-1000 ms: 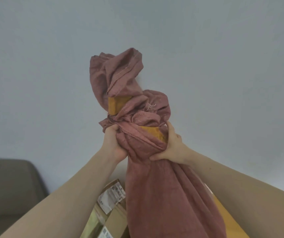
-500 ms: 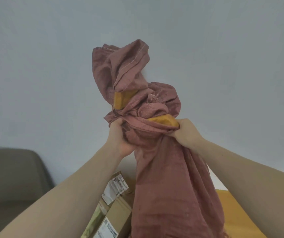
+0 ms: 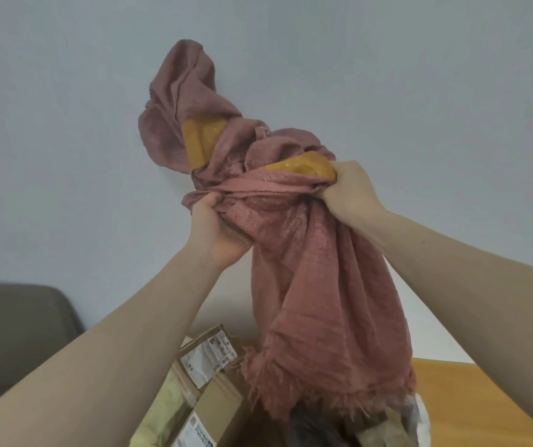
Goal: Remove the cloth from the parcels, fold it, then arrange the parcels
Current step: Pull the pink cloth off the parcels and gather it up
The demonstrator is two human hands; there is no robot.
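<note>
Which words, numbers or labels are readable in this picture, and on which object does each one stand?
No text can be read here.
White shipping label on the upper brown cardboard parcel: printed lines and a barcode, too blurred to read.
White label on the lower brown cardboard parcel: barcode-like marks, too small to read.
Dusty pink fringed cloth: no writing visible.

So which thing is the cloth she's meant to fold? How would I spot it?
Look to the middle, where both raised arms meet against the pale wall. The cloth is the dusty-pink bundle gripped by the left hand and right hand. Unlike the stiff cardboard parcels below, it hangs soft, with a fringed hem.
</note>
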